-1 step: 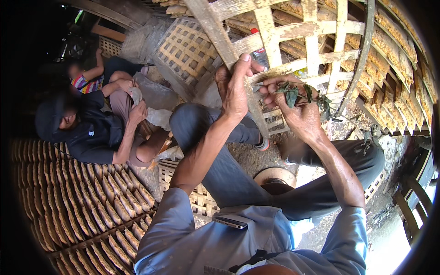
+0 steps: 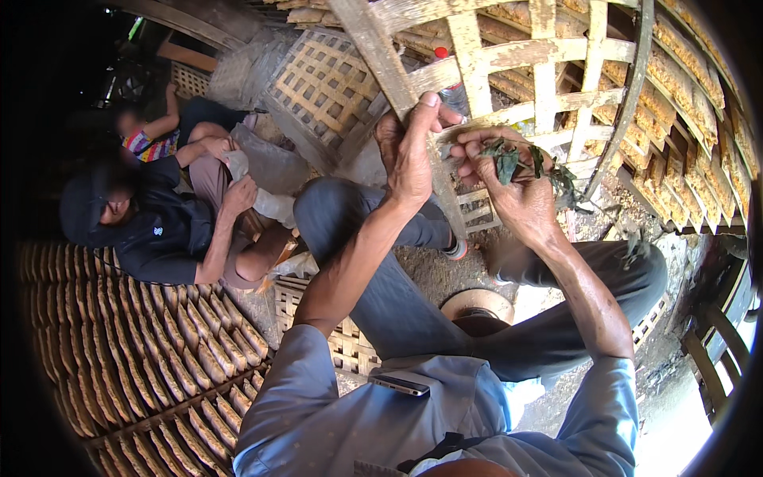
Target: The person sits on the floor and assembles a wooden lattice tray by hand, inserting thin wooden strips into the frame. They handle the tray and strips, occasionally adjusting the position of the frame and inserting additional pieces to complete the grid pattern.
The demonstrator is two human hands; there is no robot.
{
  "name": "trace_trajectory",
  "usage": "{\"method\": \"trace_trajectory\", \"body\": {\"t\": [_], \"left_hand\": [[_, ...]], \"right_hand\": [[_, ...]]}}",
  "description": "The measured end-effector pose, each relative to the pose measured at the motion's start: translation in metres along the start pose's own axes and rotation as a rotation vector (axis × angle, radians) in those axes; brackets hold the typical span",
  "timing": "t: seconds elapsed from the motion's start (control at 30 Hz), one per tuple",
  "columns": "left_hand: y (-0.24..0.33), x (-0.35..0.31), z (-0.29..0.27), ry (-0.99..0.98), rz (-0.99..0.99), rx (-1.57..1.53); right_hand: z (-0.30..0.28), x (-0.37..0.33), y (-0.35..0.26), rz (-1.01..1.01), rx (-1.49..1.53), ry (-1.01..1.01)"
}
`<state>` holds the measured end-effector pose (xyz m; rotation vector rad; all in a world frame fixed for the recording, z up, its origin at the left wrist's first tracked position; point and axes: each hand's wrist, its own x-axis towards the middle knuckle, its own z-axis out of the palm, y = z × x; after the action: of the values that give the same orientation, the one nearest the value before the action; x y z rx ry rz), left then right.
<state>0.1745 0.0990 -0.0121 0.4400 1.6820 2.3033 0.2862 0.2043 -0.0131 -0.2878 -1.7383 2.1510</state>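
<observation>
A bamboo lattice rack (image 2: 545, 87) with a wooden side bar (image 2: 369, 48) stands tilted in front of me. My left hand (image 2: 409, 163) is closed around that bar, thumb on top and fingers partly hidden behind it. Close by on the right, my right hand (image 2: 524, 199) has its fingers bent together near the bar. A bunch of dark green, limp, leaf-like strips (image 2: 506, 165) lies in its grasp, with loose ends trailing past the wrist. What its fingertips pinch is too small to make out.
Rows of flat brownish pieces line racks at the right (image 2: 691, 103) and lower left (image 2: 151, 342). A person in a dark cap (image 2: 171, 219) sits at left, another person (image 2: 159, 143) behind. Beyond the rack stands a red-capped bottle (image 2: 453, 94). A phone (image 2: 400, 385) rests against my shirt.
The lattice rack has shifted very slightly to the right at its top. Both hands keep nearly the same place and hold.
</observation>
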Motion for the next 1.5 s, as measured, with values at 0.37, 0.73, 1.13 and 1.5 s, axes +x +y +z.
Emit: {"method": "trace_trajectory", "body": {"t": [0.37,0.73,1.13,1.5], "left_hand": [[-0.005,0.011,-0.006,0.002,0.013,-0.063],[-0.003,0.010,-0.005,-0.007,-0.089,-0.057],[-0.002,0.008,0.001,-0.037,-0.053,-0.043],[-0.019,0.010,0.003,-0.070,-0.019,0.018]], "right_hand": [[-0.001,0.011,0.011,-0.001,-0.024,-0.045],[-0.012,0.009,0.025,0.201,-0.069,-0.104],[-0.029,0.004,0.034,0.119,-0.393,-0.110],[-0.035,0.003,0.017,0.102,-0.242,-0.121]]}}
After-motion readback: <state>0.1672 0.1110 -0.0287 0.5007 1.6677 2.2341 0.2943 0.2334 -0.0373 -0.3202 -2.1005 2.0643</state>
